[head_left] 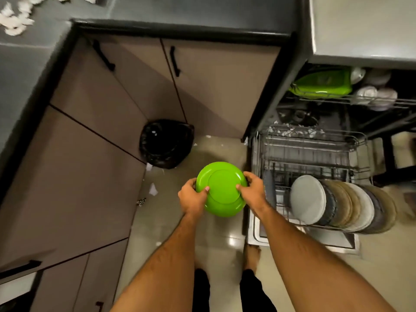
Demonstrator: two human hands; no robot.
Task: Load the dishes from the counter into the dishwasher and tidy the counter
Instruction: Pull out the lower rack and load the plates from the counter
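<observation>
Above glossy floor tiles [225,239], round smooth green plastic plate [221,188] between both hands.

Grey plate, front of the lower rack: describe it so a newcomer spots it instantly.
Find the open dishwasher's pulled-out lower rack. A row of upright plates fills its near end. The grey plate is leftmost, its full face showing; the others show only rims.

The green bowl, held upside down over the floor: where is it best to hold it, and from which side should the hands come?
Grip the green bowl at its rim, from two opposite sides. It is round and wide, with its flat base facing up, so one hand would likely slip. The left hand and right hand hold it this way, thumbs pressing on top near the base.
</observation>
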